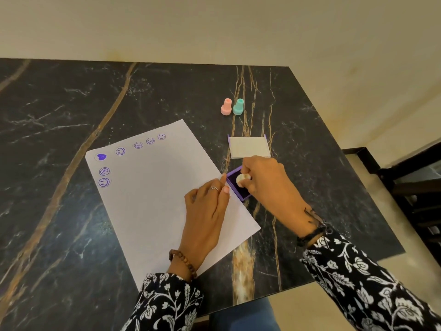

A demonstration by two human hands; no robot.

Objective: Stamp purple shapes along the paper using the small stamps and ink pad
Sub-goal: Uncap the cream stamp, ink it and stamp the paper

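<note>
Inking is the step in hand. Right hand [265, 177] pinches a small cream stamp [241, 179] between thumb and fingers and holds it face-down in the open purple ink pad [235, 187], which sits on the dark marble counter [310, 144] just beside the right edge of the paper [152, 187]. Whether the stamp face is pressed into the ink or only just above it, I cannot tell. Left hand [206, 204] lies flat on the paper with its fingers together, their tips reaching the near rim of the pad, apparently steadying both sheet and pad.

The pad's lid [249, 147] rests on the counter just beyond the pad. Farther back stand two unused stamps side by side, a pink stamp [226, 106] and a teal stamp [238, 106].

Purple prints [120, 151] already run along the top edge of the sheet and start down the left edge, so the border is only partly done, with most of the left side and the rest bare.

The next move, as I judge it, calls for lifting the stamp straight up, carrying it across to the spot below the lowest print on the left edge, and pressing squarely without sliding, while the left hand keeps the sheet from shifting.
</note>
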